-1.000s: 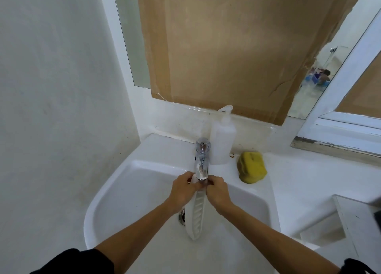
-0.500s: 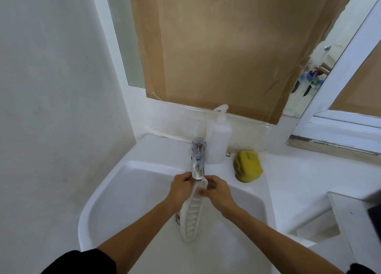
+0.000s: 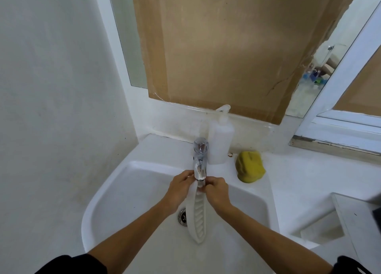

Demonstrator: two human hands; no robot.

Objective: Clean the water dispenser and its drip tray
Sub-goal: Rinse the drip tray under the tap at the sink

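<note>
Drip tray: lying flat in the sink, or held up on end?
On end: both hands, left hand and right hand, grip the drip tray beneath the faucet.

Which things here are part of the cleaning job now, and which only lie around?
In use: white ribbed plastic drip tray, left hand, right hand, chrome tap, white sink.
Lying about: yellow sponge, white plastic squeeze bottle, brown cardboard sheet.

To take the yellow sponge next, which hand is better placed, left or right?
Right, probably. The right hand is nearer the sponge on the sink rim; the left hand grips the drip tray under the tap and would cross over.
</note>
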